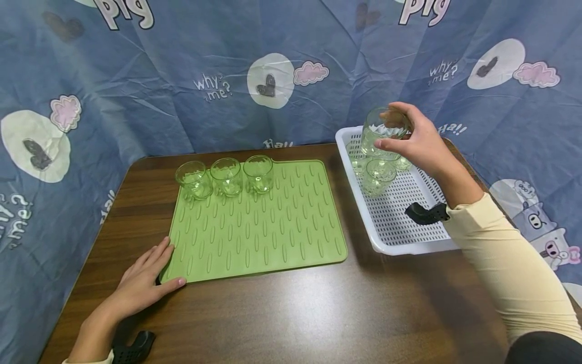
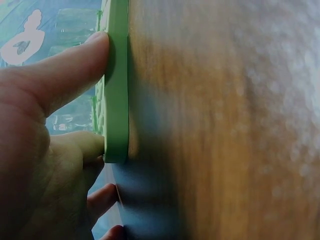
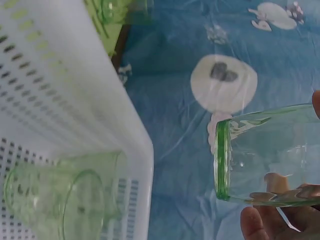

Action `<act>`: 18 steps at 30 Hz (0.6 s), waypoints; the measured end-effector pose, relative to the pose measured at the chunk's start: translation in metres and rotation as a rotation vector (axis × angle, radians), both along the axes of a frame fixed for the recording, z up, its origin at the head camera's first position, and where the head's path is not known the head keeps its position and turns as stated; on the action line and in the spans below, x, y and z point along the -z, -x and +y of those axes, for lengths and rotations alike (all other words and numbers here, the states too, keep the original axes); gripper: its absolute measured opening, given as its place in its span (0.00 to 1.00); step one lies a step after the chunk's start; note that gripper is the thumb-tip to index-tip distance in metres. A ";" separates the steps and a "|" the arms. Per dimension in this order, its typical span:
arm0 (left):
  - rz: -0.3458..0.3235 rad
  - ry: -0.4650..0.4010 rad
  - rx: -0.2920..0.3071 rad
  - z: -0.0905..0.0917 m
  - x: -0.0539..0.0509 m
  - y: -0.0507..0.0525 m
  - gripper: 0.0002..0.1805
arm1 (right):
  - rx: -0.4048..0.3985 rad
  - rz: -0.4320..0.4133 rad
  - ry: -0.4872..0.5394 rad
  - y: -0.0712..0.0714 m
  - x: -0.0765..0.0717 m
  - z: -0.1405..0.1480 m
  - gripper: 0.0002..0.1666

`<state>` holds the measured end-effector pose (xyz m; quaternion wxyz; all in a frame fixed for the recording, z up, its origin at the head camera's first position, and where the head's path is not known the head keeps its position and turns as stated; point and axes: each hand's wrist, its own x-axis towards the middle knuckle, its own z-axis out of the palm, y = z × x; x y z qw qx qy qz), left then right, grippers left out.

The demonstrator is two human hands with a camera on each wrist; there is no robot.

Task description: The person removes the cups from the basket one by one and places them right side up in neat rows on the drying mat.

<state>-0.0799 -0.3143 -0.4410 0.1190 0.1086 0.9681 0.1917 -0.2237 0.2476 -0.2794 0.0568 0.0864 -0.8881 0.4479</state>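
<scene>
My right hand (image 1: 420,136) holds a clear greenish drinking glass (image 1: 375,126) above the basket, thumb on the near side and fingers round the far side. In the right wrist view that glass (image 3: 270,155) lies across the fingers, its thick base toward the basket. My left hand (image 1: 143,278) rests at the near left corner of the green drying mat (image 1: 254,227), its thumb on the mat's edge. Along the mat's back edge three similar glasses (image 1: 226,177) stand in a row at the left. More glasses (image 1: 379,177) stand in the white basket beneath my right hand.
The white perforated basket (image 1: 377,237) stands on the wooden table (image 1: 291,313) to the right of the mat. Behind the table hangs a blue printed cloth (image 1: 204,60). Black wrist straps (image 1: 427,213) are on both wrists.
</scene>
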 end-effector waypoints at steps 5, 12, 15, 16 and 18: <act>-0.002 0.002 -0.003 0.000 0.001 0.000 0.52 | -0.051 -0.006 0.005 0.008 0.003 -0.025 0.48; -0.006 -0.004 -0.010 -0.001 0.002 0.000 0.53 | -0.119 -0.047 -0.012 0.022 0.011 -0.071 0.52; -0.006 -0.004 -0.011 -0.001 0.003 0.000 0.53 | -0.132 -0.074 -0.022 0.030 0.019 -0.090 0.54; -0.007 -0.005 -0.013 -0.001 0.002 0.000 0.54 | -0.132 -0.081 -0.036 0.032 0.022 -0.095 0.54; -0.007 -0.005 -0.014 -0.001 0.002 0.001 0.54 | -0.130 -0.095 -0.062 0.038 0.029 -0.106 0.55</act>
